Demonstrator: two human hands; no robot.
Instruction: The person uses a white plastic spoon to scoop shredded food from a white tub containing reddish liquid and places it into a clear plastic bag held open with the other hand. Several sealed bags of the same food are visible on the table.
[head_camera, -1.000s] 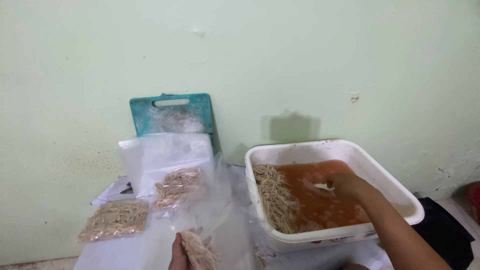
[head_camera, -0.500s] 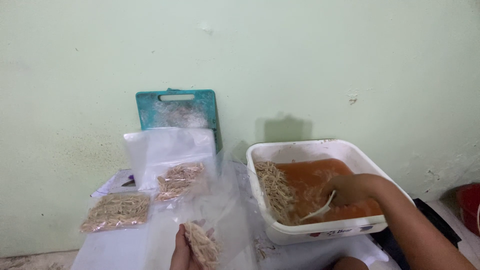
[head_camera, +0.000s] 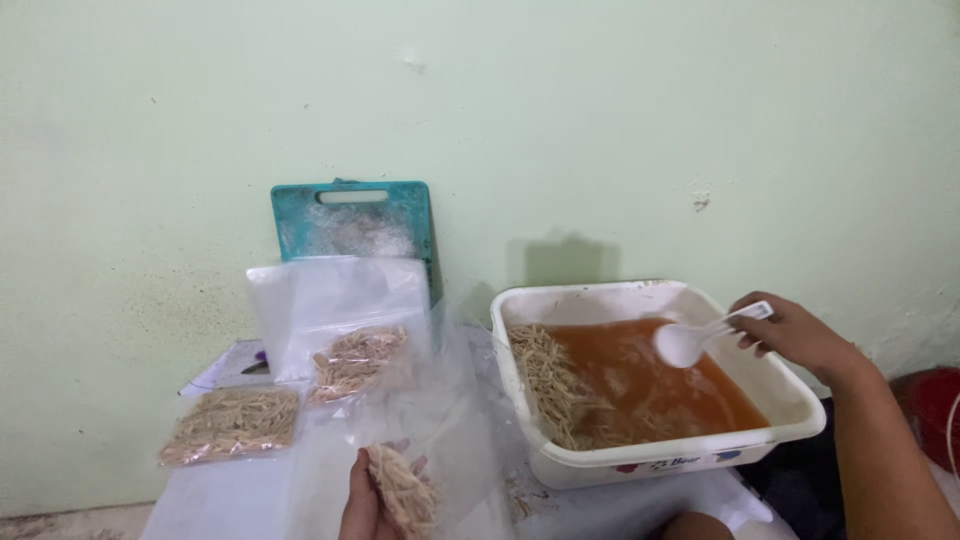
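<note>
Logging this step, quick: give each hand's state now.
Left hand: closed on clear plastic bag holding noodle strands.
Right hand: closed on white plastic spoon.

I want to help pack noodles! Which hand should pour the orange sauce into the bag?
Probably the right hand: it holds the white spoon above the orange liquid in the white tub. The left hand is busy holding the clear bag with its noodle bundle.

Filled bags lie left of the tub, board behind them.
</note>
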